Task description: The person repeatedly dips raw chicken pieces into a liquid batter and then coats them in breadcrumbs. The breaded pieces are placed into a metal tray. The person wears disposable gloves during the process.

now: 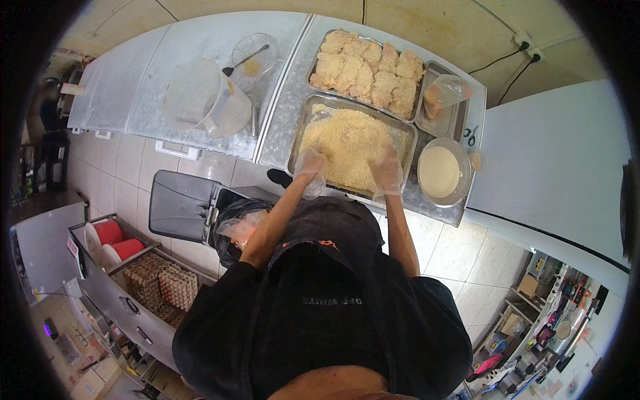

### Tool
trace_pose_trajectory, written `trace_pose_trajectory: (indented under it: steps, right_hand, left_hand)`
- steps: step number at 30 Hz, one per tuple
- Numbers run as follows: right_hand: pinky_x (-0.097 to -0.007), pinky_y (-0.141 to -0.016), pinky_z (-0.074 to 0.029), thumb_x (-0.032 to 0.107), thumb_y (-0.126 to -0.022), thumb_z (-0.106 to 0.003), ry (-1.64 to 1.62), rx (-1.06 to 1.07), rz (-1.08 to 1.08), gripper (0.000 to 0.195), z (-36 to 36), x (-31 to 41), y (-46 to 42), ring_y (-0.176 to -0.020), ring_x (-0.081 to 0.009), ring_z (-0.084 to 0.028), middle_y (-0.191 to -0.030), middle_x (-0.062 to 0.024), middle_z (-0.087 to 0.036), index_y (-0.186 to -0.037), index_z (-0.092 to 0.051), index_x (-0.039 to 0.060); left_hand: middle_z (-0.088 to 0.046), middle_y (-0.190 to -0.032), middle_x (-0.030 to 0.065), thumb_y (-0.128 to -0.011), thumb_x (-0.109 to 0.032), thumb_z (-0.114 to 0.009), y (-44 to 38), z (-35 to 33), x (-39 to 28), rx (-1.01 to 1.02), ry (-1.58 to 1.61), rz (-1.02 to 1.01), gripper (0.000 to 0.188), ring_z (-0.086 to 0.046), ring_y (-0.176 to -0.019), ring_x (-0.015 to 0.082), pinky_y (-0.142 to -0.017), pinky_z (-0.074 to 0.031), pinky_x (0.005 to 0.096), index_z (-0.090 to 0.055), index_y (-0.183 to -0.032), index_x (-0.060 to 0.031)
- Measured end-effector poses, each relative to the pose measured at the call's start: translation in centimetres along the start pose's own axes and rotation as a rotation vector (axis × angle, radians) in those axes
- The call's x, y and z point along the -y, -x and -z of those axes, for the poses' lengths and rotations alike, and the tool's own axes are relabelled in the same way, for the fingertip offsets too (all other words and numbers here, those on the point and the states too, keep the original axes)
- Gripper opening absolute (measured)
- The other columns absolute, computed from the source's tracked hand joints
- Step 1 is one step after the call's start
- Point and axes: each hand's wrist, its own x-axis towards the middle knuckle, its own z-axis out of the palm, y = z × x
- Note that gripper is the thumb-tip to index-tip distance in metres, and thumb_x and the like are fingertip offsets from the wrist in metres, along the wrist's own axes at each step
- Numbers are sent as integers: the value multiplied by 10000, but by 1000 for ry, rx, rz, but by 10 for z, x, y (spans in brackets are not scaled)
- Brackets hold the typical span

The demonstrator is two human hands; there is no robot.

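Note:
Both hands wear thin clear plastic gloves. My left hand (311, 164) touches the near left part of a heap of pale yellow breading crumbs (350, 142). On the heap's right side, my right hand (387, 171) is down in the crumbs, slightly blurred. The fingers of both are partly hidden, so whether they grip anything does not show. A rectangular metal tray (411, 137) holds the crumbs. Just behind it, a second tray is filled with flat crumb-coated pieces (370, 70), perhaps meat. To the right of my right hand stands a bowl of pale batter (440, 171).
A smaller metal tray (460, 117) with a plastic bag (442, 95) and black-handled scissors (470, 135) are at right. Further left stand a translucent plastic container (235, 112) and a glass bowl (267, 37) with a utensil. An open-lidded bin (182, 205) stands below the metal table (277, 142).

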Motion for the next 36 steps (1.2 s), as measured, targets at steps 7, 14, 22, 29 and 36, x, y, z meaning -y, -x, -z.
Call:
trace_pose_trajectory:
  steps: [7, 14, 22, 29, 36]
  right_hand:
    - [-317, -818, -555, 6, -768, -753, -1118, 311, -717, 629, -48, -13, 26, -981, -194, -644, -1012, -121, -655, -1325, -472, -75]
    - [-362, -809, -545, 229, -818, -751, -534, 500, -309, 583, -48, -38, 11, -929, -262, -674, -1070, -156, -686, -1321, -548, 16]
    - [-401, -983, -462, 407, -751, -843, -491, 152, -504, 807, -15, 0, -47, -1144, -312, -620, -1254, -218, -630, -1359, -520, -15]
    - [-409, -1025, -442, 328, -757, -840, -527, 141, -320, 698, -7, 25, -64, -1226, -322, -559, -1306, -197, -594, -1329, -546, 59]
    - [-395, -945, -501, 196, -789, -782, -326, 46, 144, 589, -1, -2, -22, -1109, -326, -623, -1255, -186, -611, -1304, -537, 49]
  left_hand:
    - [-547, -844, 14, -917, -61, -490, -11, -51, 6, 151, 974, 372, 275, -560, -753, 155, -655, -485, 368, -590, -1174, -72]
    - [-651, -1028, 152, -863, -66, -507, -7, -29, -47, 251, 150, -177, 363, -618, -970, 300, -862, -487, 407, -582, -1216, -23]
    - [-641, -1175, 255, -809, -56, -509, -51, -37, -51, -167, -158, -401, 427, -593, -1127, 403, -1005, -442, 437, -613, -1220, -7]
    - [-592, -1283, 262, -802, -40, -503, -49, -20, -13, -2, -101, -451, 524, -547, -1219, 386, -1080, -394, 424, -541, -1320, 27]
    - [-616, -1207, 244, -834, -13, -479, -13, -22, 20, -184, -136, -201, 441, -598, -1122, 374, -1008, -451, 418, -554, -1266, 31]
